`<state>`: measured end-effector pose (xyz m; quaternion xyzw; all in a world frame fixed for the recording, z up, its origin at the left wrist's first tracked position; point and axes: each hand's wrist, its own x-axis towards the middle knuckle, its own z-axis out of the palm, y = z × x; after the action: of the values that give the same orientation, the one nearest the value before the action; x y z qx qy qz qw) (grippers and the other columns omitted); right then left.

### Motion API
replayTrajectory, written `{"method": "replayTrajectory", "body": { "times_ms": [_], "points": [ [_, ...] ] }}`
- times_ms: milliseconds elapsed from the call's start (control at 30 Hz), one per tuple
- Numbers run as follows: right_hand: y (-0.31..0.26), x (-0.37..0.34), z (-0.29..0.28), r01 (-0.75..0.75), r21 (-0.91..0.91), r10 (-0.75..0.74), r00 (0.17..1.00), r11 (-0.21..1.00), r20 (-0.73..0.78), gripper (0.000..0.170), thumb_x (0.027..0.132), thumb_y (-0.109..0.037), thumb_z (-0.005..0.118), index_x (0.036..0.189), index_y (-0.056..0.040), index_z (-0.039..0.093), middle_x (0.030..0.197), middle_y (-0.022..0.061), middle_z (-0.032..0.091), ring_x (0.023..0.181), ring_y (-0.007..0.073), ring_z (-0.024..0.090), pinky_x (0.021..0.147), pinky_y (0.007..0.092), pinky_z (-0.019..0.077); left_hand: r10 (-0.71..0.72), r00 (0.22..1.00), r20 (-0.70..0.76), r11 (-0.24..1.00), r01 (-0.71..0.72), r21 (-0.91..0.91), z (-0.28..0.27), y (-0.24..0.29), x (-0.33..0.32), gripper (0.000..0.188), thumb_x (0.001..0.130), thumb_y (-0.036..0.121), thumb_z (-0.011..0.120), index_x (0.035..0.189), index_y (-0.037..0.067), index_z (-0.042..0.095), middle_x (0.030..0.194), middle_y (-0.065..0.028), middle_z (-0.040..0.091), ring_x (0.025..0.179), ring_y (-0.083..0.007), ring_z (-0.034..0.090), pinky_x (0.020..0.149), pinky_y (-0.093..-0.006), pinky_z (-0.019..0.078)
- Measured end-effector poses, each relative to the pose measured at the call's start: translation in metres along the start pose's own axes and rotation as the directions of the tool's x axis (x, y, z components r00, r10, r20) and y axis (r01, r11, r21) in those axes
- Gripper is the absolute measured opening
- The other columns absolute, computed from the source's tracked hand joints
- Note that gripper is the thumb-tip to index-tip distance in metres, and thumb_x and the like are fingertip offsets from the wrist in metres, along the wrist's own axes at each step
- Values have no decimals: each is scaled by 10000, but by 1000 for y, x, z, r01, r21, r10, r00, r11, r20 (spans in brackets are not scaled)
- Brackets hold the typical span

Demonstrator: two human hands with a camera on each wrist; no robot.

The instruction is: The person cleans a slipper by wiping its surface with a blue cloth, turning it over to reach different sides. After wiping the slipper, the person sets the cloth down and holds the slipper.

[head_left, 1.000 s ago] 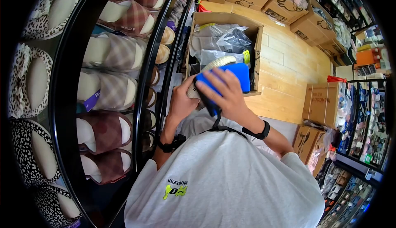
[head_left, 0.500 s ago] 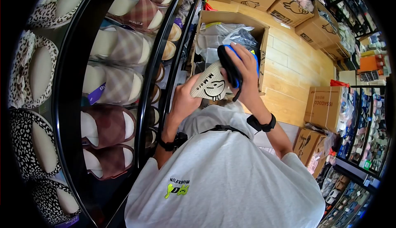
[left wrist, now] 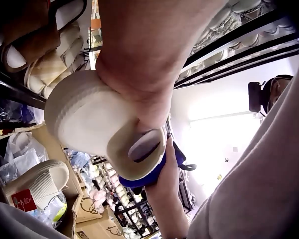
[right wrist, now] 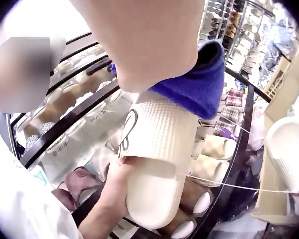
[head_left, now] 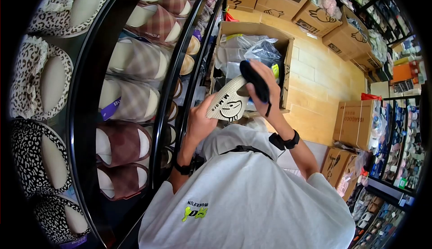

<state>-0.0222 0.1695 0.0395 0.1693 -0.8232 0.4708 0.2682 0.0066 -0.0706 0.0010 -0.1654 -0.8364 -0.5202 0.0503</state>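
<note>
A cream slide slipper (head_left: 225, 104), with a black line-drawn face and lettering on its strap, is gripped by my left hand (head_left: 199, 119) at the end nearest my body. My right hand (head_left: 271, 97) holds a blue plush pad with a black back (head_left: 254, 81) and a dangling black loop. In the right wrist view the blue plush pad (right wrist: 202, 94) lies against the slipper's textured strap (right wrist: 162, 127). From the slipper a thin string (right wrist: 234, 185) runs to a matching cream slide (right wrist: 289, 152), which the left wrist view shows over the box with a red tag (left wrist: 24, 200).
An open cardboard box (head_left: 289, 80) with plastic-wrapped footwear (head_left: 240, 48) stands on the wooden floor (head_left: 315, 78) just beyond my hands. Black-framed racks of slippers (head_left: 123, 143) rise close on my left. More cartons (head_left: 353, 120) and shelves line the back and right.
The blue pad has come off the top of the slipper and turned its black back upward, shifting right with my right hand. The slipper's printed strap now faces up.
</note>
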Motion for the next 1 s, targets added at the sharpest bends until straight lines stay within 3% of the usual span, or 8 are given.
{"method": "replayTrajectory", "body": {
  "times_ms": [133,267,367,400,567,733,867,1000],
  "points": [
    [5,-11,10,-387,252,398,917,887,8,421,1078,-210,670,1424,29,652,1386,149,723,1244,213,654,1122,344,460,-46,998,-41,998,44,-39,-4,-1,1,469,856,-44,715,1322,-12,670,1093,-215,796,1048,-317,801,847,-364,608],
    [14,-26,16,-521,285,534,845,804,38,440,1101,-300,653,1395,28,671,1243,96,765,1094,136,654,1010,305,505,-31,997,-68,996,25,-83,-6,-6,3,508,840,-38,719,1343,-5,658,1113,-242,782,1066,-352,785,865,-390,616],
    [11,-36,19,-707,307,703,696,637,146,471,1094,-406,665,1309,10,719,998,11,735,880,63,594,820,282,520,-70,991,-110,985,51,-167,-3,-17,1,502,842,-47,678,1343,-11,655,1109,-246,780,1085,-344,784,884,-376,605],
    [14,-35,18,-773,213,731,635,598,250,483,1084,-425,678,1291,8,728,1004,23,748,884,71,615,822,283,528,-69,991,-111,985,50,-166,-2,-18,2,502,842,-47,678,1343,-11,655,1109,-246,780,1085,-344,784,884,-376,605],
    [34,-28,16,-875,440,901,343,203,265,681,980,-580,759,1309,15,715,1157,66,759,1012,140,694,920,302,555,-76,996,-38,988,70,-135,-7,-1,8,496,841,-50,651,1336,-38,643,1108,-235,781,1070,-325,786,884,-375,595],
    [16,6,-5,-641,698,854,514,320,79,682,1007,-504,757,1416,22,612,1336,109,689,1143,173,667,1002,340,550,-45,999,-30,997,43,-61,-1,-8,6,478,855,-53,648,1333,-47,644,1126,-235,785,1093,-325,788,894,-373,593],
    [26,-14,13,-710,649,887,447,274,114,713,1007,-522,753,1454,12,602,1373,86,678,1208,168,632,1066,332,507,-29,999,-27,997,27,-76,-1,-2,17,478,866,-46,669,1342,-47,639,1128,-236,785,1096,-322,787,893,-372,594],
    [28,-26,15,-831,551,914,282,80,293,727,998,-545,754,1458,0,608,1387,77,682,1215,169,644,1063,333,510,-46,999,-24,997,45,-59,0,3,23,470,870,-38,691,1338,-46,643,1133,-234,785,1093,-309,788,891,-368,592]
  ]
}}
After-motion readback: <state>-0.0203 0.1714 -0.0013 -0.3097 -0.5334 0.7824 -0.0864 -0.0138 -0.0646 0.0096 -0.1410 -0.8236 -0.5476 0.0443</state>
